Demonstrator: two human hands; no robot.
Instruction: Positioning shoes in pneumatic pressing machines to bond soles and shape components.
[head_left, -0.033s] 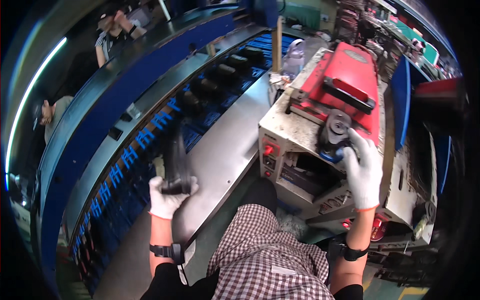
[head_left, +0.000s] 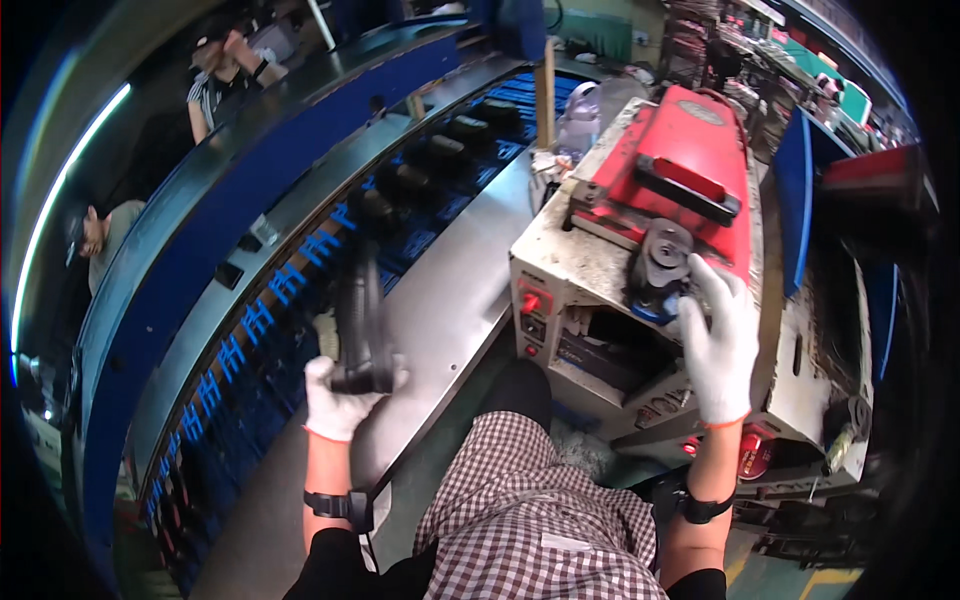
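Note:
My left hand (head_left: 338, 400), in a white glove, is closed round one end of a black shoe (head_left: 362, 330). The shoe points away from me over the conveyor side and is slightly blurred. My gloved right hand (head_left: 722, 345) has its fingers apart, with the fingertips at the edge of a dark grey rounded piece (head_left: 667, 252). That piece rests on the front of a red-topped machine (head_left: 690, 150), with a blue part (head_left: 655, 308) low on it. Whether the fingertips touch the piece I cannot tell.
A metal ledge (head_left: 440, 300) runs along the conveyor, which has blue slats (head_left: 270, 310) and dark shoes (head_left: 465, 130) on it. A red switch (head_left: 531, 300) is on the machine's pale front. Two people are beyond the blue beam (head_left: 300, 130). A blue panel (head_left: 797, 200) stands at the right.
The shoe in my left hand has shifted slightly right and looks less blurred. My right hand stays beside the grey piece, and the whole view has shifted a little.

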